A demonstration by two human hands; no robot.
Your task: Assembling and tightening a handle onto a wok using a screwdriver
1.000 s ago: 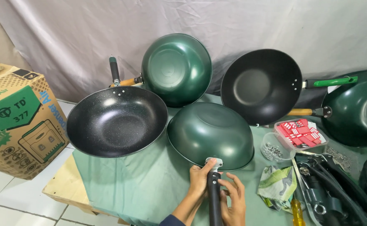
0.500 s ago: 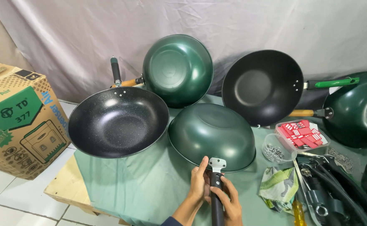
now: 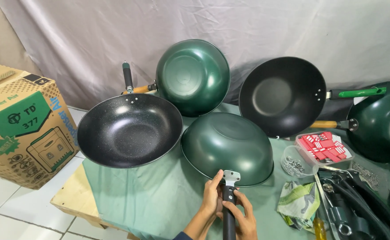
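- since a moment ago my two hands sit a little lower on the black handle (image 3: 228,218), and its metal bracket (image 3: 230,178) now shows clear above my fingertips, right at the rim of the upturned green wok (image 3: 226,144).
- my left hand (image 3: 212,198) reaches up from the bottom edge with the wrist nearly straight, fingers curled round the left side of the handle and the thumb lying along it towards the bracket; it is closed in a grip on the handle.
- my right hand (image 3: 244,218) sits lower and to the right, fingers wrapped over the handle from that side, knuckles facing up; it too grips the handle.
- the handle stands almost upright in the view, its lower end running out of the frame between my wrists.
- the upturned green wok lies bottom up on the green cloth (image 3: 137,195), just in front of my hands; whether the bracket touches the rim or only meets it i cannot tell.
- to the left a black speckled wok (image 3: 130,131) leans open towards me, close beside the green one.
- behind, another green wok (image 3: 193,75) and a black wok (image 3: 283,97) lean against the grey backdrop.
- to the right are a clear cup of screws (image 3: 295,163), a tray of red packets (image 3: 324,146) and a folded patterned cloth (image 3: 299,200).
- a cardboard box (image 3: 24,124) stands on the floor at far left.
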